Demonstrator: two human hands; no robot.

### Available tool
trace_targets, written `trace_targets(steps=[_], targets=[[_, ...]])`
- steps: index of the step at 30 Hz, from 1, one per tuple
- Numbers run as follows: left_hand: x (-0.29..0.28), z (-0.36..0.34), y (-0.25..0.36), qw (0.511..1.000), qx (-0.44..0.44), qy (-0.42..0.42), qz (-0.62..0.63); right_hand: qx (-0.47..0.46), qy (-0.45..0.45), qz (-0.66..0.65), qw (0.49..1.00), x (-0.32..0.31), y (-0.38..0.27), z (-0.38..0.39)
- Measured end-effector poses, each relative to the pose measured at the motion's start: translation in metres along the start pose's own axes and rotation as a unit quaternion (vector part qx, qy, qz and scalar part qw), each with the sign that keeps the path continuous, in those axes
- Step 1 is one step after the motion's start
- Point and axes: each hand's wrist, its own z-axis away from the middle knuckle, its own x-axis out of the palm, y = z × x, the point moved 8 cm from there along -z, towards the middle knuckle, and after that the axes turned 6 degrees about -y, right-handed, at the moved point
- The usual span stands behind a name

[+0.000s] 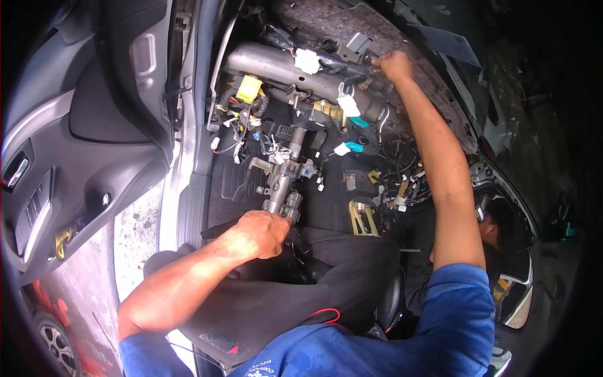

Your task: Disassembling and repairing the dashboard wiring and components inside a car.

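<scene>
My left hand (259, 234) is closed around the near end of a metal steering column (281, 182), which slants up and away between my knees. Far to the right, my right hand (395, 65) reaches up to the bare dashboard area with its fingers bent together. Its fingertips are beside a black corrugated wiring harness (352, 67) and a grey metal bracket (358, 44); what they pinch is too small to make out. A thick grey cross-car beam (267, 61) runs below the harness. White connector wrap (307, 61) and a yellow connector (249, 89) sit along it.
Loose wires with teal-ended connectors (349, 148) hang in the middle. Pedals (237, 179) lie left of the column. An open car door (94, 125) stands at the left. Another person (493, 229) is low at the right, partly hidden by my arm.
</scene>
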Motion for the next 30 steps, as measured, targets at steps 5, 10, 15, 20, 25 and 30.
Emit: trace_targets(steps=[5, 10, 15, 20, 25, 30], targets=[[-0.001, 0.000, 0.001, 1.000, 0.004, 0.011, -0.003, -0.027, 0.016, 0.045, 0.999, -0.001, 0.003, -0.008], [-0.003, -0.001, 0.003, 1.000, 0.006, 0.004, -0.008, -0.039, 0.036, 0.093, 0.994, -0.003, 0.007, -0.014], [-0.002, -0.001, 0.002, 1.000, 0.009, 0.003, -0.003, -0.053, 0.051, 0.101, 0.992, -0.004, -0.007, -0.002], [-0.001, -0.002, 0.002, 1.000, 0.006, 0.000, -0.010, -0.017, -0.017, 0.120, 0.993, -0.004, -0.011, 0.002], [0.001, -0.003, 0.002, 1.000, 0.008, -0.003, -0.011, -0.012, 0.000, 0.132, 0.991, -0.006, -0.010, 0.002], [-0.002, 0.000, 0.002, 1.000, 0.001, -0.001, 0.001, -0.016, 0.014, 0.143, 0.989, -0.005, -0.016, 0.007]])
